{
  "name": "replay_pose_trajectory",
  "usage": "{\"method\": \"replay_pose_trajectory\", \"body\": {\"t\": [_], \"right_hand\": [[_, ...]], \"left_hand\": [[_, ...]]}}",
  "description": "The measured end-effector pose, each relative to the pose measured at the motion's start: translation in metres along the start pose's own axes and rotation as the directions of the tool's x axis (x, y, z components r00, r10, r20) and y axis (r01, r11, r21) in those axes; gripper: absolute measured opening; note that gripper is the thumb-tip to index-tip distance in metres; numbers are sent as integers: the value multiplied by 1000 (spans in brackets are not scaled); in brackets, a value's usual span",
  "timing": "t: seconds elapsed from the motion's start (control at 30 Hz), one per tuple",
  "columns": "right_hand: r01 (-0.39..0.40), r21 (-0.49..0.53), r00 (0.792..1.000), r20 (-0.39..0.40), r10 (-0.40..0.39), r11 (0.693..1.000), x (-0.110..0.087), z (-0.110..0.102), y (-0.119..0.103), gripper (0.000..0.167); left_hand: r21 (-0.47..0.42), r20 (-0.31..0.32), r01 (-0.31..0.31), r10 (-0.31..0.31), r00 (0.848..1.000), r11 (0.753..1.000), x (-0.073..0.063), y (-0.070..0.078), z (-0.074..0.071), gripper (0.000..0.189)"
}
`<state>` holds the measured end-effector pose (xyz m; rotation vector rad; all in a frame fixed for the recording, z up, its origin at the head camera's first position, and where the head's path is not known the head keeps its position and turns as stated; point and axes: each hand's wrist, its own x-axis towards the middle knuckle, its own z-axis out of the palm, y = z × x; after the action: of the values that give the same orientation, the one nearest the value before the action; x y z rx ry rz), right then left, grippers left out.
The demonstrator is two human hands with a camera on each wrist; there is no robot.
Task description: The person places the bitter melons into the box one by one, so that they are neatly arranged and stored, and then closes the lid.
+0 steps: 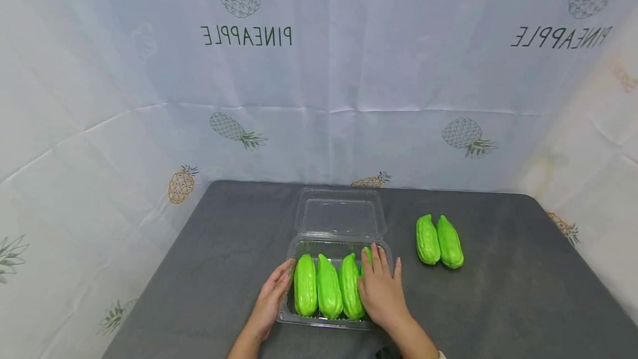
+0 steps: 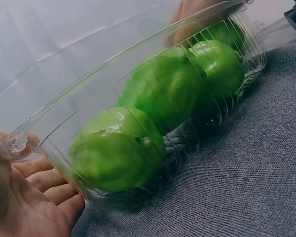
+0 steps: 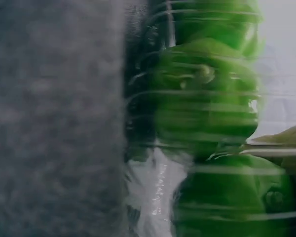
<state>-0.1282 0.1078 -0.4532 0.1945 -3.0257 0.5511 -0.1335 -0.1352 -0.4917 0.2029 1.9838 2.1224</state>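
In the head view a clear plastic container (image 1: 326,323) stands on the table, its lid (image 1: 341,212) folded back. Three green bitter melons (image 1: 329,287) lie side by side inside it; a fourth (image 1: 367,252) is mostly covered by my right hand (image 1: 384,292). That hand lies over it from above with straight, spread fingers at the container's right end. My left hand (image 1: 269,301) holds the left end. From the left wrist view, its fingers (image 2: 44,180) lie along the outer wall, with the thumb near the rim. The right wrist view shows melons (image 3: 207,98) through the ribbed wall.
Two more bitter melons (image 1: 438,241) lie together on the grey table (image 1: 498,303), right of the container. A white pineapple-print cloth (image 1: 399,71) hangs behind the table. A dark object (image 1: 386,352) shows at the near edge by my right wrist.
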Motion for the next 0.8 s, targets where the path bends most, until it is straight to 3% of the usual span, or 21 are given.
{"method": "replay_pose_trajectory", "body": {"t": [0.2, 0.33, 0.5, 0.67, 0.8], "right_hand": [[34, -95, 998, 60, -28, 995, 2, 8, 4, 75], [59, -125, 996, 72, -51, 990, 2, 7, 3, 78], [74, -144, 992, 115, -57, 987, 2, 4, 1, 80], [73, -131, 989, 139, -55, 989, 2, 1, 1, 80], [56, -48, 988, 148, -49, 997, 2, 0, 4, 77]], "left_hand": [[16, -10, -11, 11, 1000, 1000, 0, -2, -1, 58], [14, -6, -28, 28, 1000, 1000, 0, -3, -1, 58], [6, -11, -7, 7, 1000, 1000, 0, -2, -1, 58], [5, -7, 1, 0, 1000, 1000, 0, -2, -1, 58], [7, -10, 0, 0, 1000, 1000, 0, -2, 1, 57]]}}
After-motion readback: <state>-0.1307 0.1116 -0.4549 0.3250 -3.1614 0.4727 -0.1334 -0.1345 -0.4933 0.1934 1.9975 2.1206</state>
